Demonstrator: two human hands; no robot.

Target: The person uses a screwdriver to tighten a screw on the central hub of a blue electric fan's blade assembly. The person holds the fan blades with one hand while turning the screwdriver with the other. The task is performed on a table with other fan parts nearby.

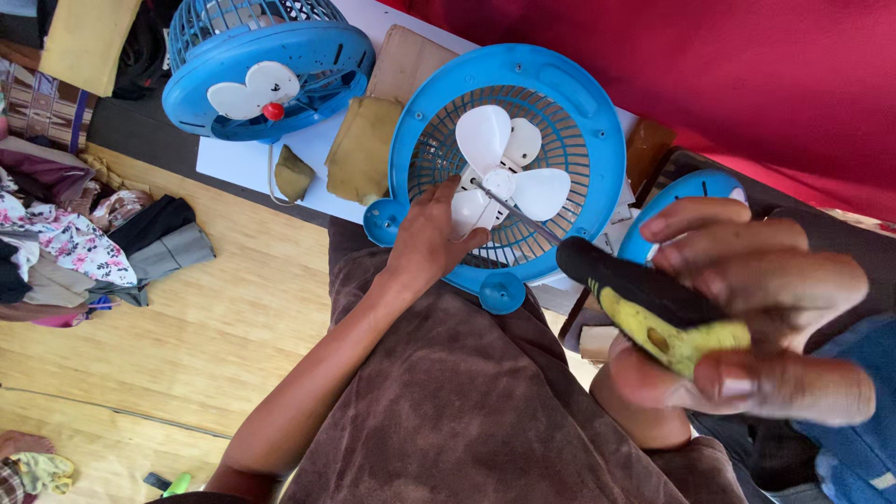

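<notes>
While my left hand (431,238) rests on the blue fan (507,163), its fingers lie curled and close together against the lower white blade (469,210), thumb toward the hub, steadying the fan rather than pinching anything. That fan lies grille-up across my lap, on the brown cloth (467,401) over my legs, with two round blue feet showing at its near rim. My right hand (756,313) is wrapped around a screwdriver (644,303), fingers pressed tight over the black and yellow handle and thumb clamped beneath it. From that handle the thin metal shaft reaches across the grille to the white hub in the middle of the three blades; its tip meets the hub, though I cannot tell whether it sits in a screw. Beyond my lap a second blue fan (266,70) rests on a white board (317,145), its small white blades and red knob facing up. Folded tan cloths (364,149) lie between the two fans. A heap of clothes (65,243) sits on the wooden floor (205,345) to my left.
</notes>
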